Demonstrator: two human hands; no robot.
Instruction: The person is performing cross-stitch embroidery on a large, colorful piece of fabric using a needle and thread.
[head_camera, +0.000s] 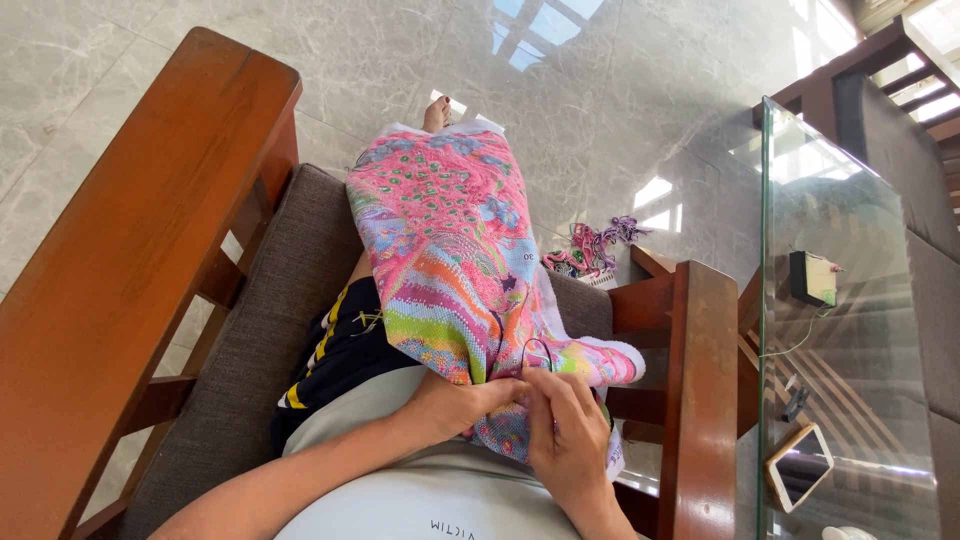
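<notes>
Both hands, left hand (455, 405) and right hand (565, 435), pinch the embroidery cloth (450, 250); needle indiscernible.

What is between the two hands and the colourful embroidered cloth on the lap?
Nothing visible. Both the left hand and the right hand already touch the embroidered cloth, and a dark thread loop rises just above the fingers.

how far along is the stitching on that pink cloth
Done: most of the embroidery cloth draped over the lap is already filled with pink, green and blue stitches. In hand: the left hand grips the cloth's near edge while the right hand works a dark thread loop there. Left: a white unstitched border shows by the right hand; spare thread bundles lie on the floor.
</notes>
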